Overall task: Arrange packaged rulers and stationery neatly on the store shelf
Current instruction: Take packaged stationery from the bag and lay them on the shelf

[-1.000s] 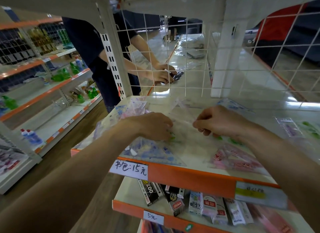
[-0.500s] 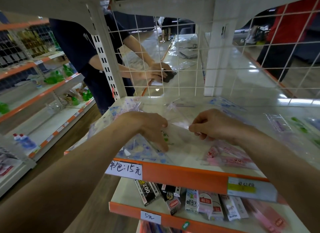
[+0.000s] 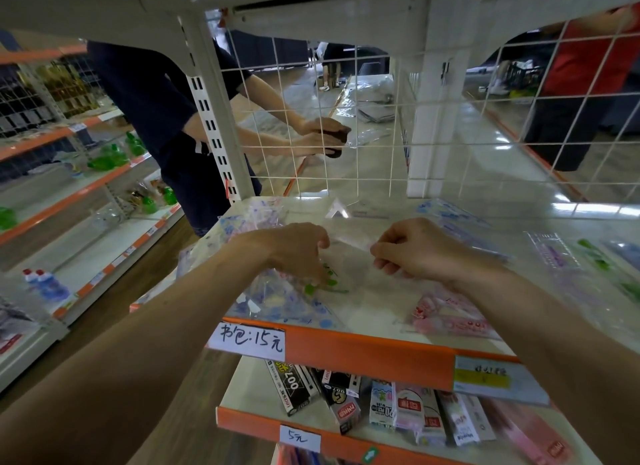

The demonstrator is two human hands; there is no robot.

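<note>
**Green-print packet lies between the two hands, mid-shelf**

The upper shelf (image 3: 363, 347) carries loose packets: blue-printed packets (image 3: 277, 302) at the left and a pink packet (image 3: 450, 315) at the near right. The green-print packet (image 3: 349, 267) lies flat between them. Its long axis seems to run left to right (the clear film hides its edges). The left hand (image 3: 294, 250) presses its left end with fingers stretched down. The right hand (image 3: 415, 253), fingers curled, pinches its right edge. Both hands are on it, so squaring it likely needs only a small turn.
</note>
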